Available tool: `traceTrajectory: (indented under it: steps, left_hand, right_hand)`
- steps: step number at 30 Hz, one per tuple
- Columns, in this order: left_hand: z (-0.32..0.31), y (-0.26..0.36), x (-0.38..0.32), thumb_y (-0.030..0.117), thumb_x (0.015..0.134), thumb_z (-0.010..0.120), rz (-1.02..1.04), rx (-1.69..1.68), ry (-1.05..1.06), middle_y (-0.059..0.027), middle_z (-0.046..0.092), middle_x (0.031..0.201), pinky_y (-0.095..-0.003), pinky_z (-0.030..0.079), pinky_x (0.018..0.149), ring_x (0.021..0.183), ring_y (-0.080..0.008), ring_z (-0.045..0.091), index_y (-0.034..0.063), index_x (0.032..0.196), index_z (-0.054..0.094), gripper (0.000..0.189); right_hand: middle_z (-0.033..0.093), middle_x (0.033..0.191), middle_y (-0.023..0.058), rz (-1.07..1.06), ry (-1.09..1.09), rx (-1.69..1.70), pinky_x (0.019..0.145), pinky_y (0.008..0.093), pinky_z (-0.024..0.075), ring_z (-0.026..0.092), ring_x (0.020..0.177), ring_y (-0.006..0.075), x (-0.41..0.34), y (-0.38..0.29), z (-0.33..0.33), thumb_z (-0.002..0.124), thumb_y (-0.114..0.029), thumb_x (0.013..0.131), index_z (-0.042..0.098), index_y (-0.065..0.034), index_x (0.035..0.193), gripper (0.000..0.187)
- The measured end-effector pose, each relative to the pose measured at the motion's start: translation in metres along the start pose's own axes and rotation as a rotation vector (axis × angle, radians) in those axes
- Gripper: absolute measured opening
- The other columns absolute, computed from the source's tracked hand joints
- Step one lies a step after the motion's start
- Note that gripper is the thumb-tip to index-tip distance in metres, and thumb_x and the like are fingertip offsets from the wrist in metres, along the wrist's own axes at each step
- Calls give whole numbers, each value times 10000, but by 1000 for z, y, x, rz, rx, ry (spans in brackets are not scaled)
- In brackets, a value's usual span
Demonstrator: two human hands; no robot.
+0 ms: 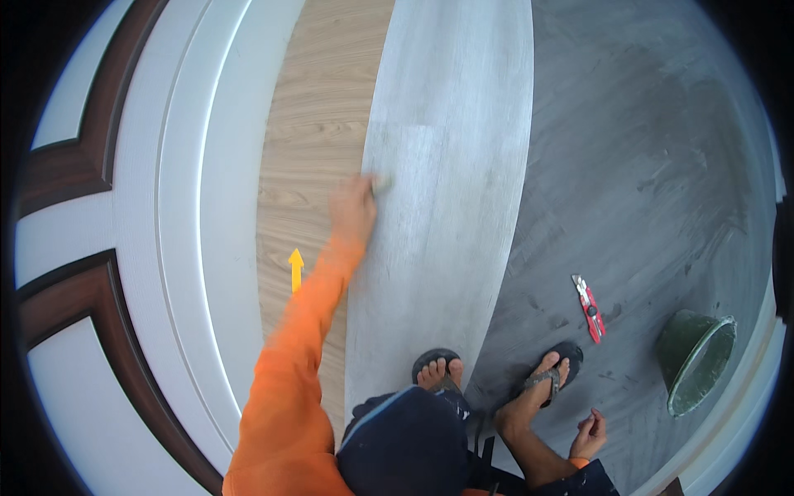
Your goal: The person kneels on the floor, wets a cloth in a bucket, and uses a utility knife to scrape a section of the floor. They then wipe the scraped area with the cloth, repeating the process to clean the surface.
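My left hand, at the end of an orange sleeve, is blurred and shut on a small pale object whose kind I cannot tell. It is over the seam between the wood-patterned floor strip and the grey wood-look vinyl sheet or plank. Low on the right, my right hand hangs beside my bent leg with its fingers partly curled; whether it holds anything cannot be told. A red utility knife with a metal blade end lies on the dark grey floor, above my right hand.
A dark green bucket with a pale-smeared rim lies tilted at the right. My sandalled feet rest on the grey sheet and the dark floor. White panels with brown trim border the left side. A yellow arrow marks the wood-patterned strip.
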State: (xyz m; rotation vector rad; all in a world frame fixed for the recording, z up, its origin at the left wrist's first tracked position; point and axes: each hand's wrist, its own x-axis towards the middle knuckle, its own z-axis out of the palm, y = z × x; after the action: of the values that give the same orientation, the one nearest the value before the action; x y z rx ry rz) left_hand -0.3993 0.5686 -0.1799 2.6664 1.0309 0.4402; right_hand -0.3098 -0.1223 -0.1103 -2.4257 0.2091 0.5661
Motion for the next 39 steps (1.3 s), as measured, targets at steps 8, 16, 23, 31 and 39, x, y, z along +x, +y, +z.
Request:
traceTrajectory:
  steps: [8,16,23,31,39]
  left_hand:
    - [12,24,-11,-62,769,621,165,-23,-10,-111,732,1035,-433,514,876,999,-335,663,128,1011,774,343]
    - [25,-25,110,114,889,590,-55,-17,74,-198,736,1043,-481,540,865,959,-407,699,118,1144,775,316]
    - [29,-13,-14,-22,852,609,135,-78,147,-105,742,1006,-455,490,919,957,-337,669,147,1072,778,325]
    - [-121,8,-326,-27,799,706,-195,-222,-372,-92,722,1067,-426,495,911,965,-326,647,108,1070,735,304]
    - [-85,-5,-306,104,841,803,-371,-206,-65,-142,700,1157,-408,508,901,1007,-339,631,35,1122,716,302]
  right_hand:
    - [572,717,34,-113,-85,-16,623,259,468,549,665,92,4,22,2,547,-112,1049,678,26,1148,215]
    - [561,756,4,-34,-85,6,625,251,464,535,684,81,-2,29,-7,539,-125,1061,673,29,1161,227]
    - [550,773,1,-227,-143,74,648,246,468,530,699,78,40,-7,22,544,-119,1062,677,23,1183,230]
    - [554,795,-16,-296,-227,-20,658,226,457,513,710,63,53,-12,29,556,-135,1066,678,3,1215,237]
    - [667,896,41,-497,-363,-110,695,248,516,609,760,83,91,-72,65,562,-133,1055,687,21,1195,242]
